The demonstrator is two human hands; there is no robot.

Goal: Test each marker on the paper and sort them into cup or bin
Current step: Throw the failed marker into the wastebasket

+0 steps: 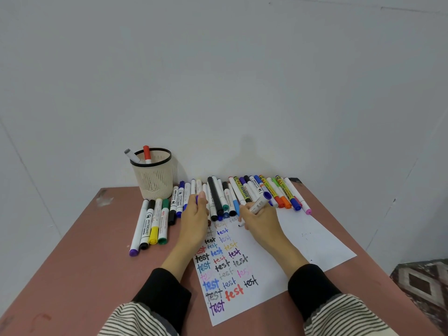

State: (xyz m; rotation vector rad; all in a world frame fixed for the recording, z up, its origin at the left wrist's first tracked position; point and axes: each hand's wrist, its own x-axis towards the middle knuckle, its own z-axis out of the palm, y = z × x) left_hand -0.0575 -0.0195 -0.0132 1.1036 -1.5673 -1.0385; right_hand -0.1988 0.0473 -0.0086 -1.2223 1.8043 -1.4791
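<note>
striped cuffs (135, 316), smooth paper (303, 241), right hand (259, 218) gripping cylindrical marker (260, 202)

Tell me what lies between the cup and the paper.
Head view: markers. A loose group of four lies in front of the cup, then more from the back row, before the paper.

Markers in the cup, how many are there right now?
2: a grey-capped marker leaning over the left rim of the cup, and a red-capped marker upright beside it. Shorter ones could be hidden inside.
</note>
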